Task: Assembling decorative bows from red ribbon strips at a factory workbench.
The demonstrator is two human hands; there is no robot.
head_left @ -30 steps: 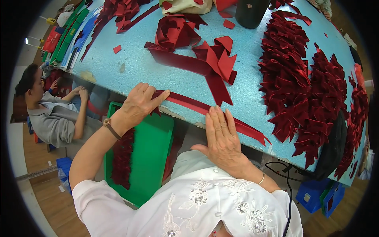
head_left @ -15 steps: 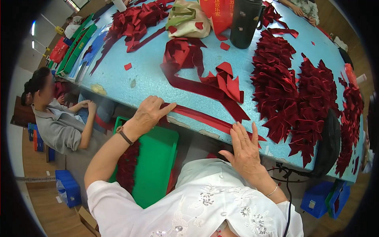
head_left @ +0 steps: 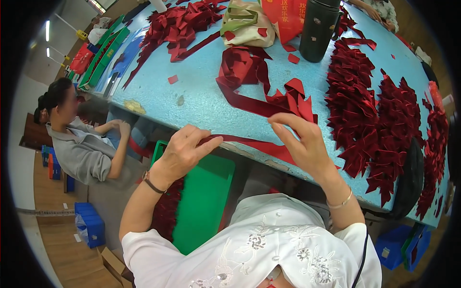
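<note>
A long red ribbon strip lies along the near edge of the blue table. My left hand pinches its left end between thumb and fingers. Raised over the strip's right part is my right hand, its fingers curved and apart from the thumb, with nothing visible in it; it hides some of the strip. Just beyond lies a looped length of dark red ribbon, its right end partly behind my right hand.
Rows of dark red bows cover the table's right side. A black tumbler, a cloth bag and a ribbon heap stand farther back. Below the edge sits a green tray. A seated person is at left.
My right hand has lifted off the strip and moved up from its right end, its flat fingers now curved. My left hand still grips the left end. The whole view has shifted slightly.
</note>
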